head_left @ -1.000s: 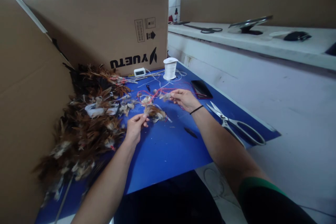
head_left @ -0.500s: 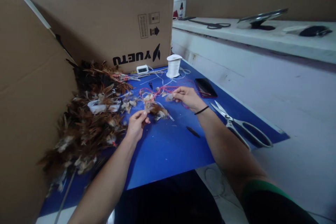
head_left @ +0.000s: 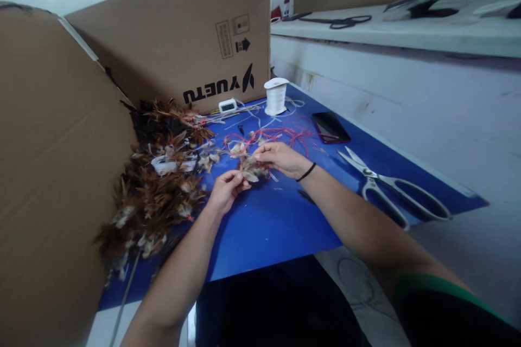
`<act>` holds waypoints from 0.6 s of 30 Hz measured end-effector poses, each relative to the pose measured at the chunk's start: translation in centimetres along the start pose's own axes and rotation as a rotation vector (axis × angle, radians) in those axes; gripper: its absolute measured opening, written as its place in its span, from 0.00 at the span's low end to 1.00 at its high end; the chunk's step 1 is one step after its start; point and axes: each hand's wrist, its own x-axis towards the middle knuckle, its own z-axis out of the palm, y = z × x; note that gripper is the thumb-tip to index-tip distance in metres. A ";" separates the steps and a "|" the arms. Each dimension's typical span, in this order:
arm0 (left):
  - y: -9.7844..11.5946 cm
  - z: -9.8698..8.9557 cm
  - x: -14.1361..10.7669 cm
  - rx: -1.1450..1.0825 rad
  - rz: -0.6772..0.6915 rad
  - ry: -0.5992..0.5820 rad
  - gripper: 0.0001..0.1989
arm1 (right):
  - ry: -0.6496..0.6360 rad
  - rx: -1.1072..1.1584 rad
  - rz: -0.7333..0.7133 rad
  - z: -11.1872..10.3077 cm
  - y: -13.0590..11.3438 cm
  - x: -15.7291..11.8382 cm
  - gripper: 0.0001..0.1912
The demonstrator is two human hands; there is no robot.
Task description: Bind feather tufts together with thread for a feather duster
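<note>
My left hand pinches a pale, fluffy feather between thumb and fingers, low over the blue tabletop. Just beyond it, my right hand is closed at the upper side of the same small feather tuft, fingertips pressed together; what exactly lies between them is too small to make out. Brown and grey feathers sit under and between both hands. Red strings lie tangled behind the right hand. To the left spreads a large heap of brown feathers, with a white looped strip on it.
A white ribbon spool and a small white display device stand at the back. At right lie a dark phone and large scissors. Cardboard walls off the back and left. A ledge runs along the right wall.
My right hand has come left and nearer to my left hand, meeting it at the feather tuft. The view has shifted, so the table appears further right.
</note>
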 end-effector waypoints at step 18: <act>0.6 -0.8 0.7 -0.076 0.086 0.292 0.15 | 0.122 0.122 -0.039 -1.0 -0.7 0.4 0.05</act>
